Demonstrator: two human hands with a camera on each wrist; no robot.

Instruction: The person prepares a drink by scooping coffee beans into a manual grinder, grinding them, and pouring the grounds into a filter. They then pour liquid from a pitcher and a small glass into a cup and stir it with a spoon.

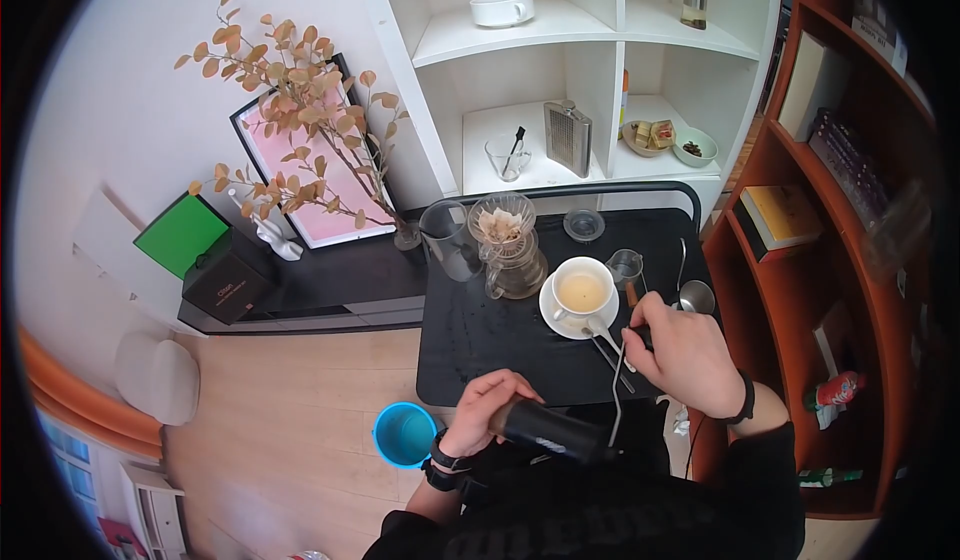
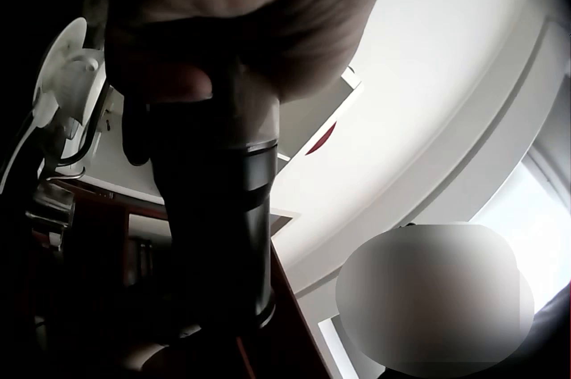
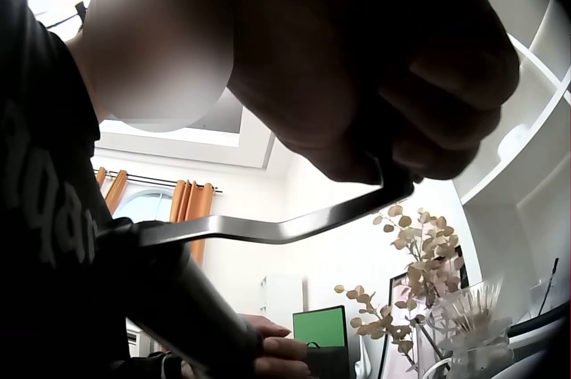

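At one black table point(image 1: 465, 345), left hand point(image 1: 478, 415) around one grinder point(image 1: 552, 432), right hand point(image 1: 692, 352) around its one crank point(image 3: 250, 229).

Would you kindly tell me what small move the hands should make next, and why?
Probably a short turn of the crank with the right hand, while the left hand steadies the black hand grinder. The right hand holds the crank's outer end, its other end meets the hand grinder's top, and the left hand grips the body, so turning seems the natural move.
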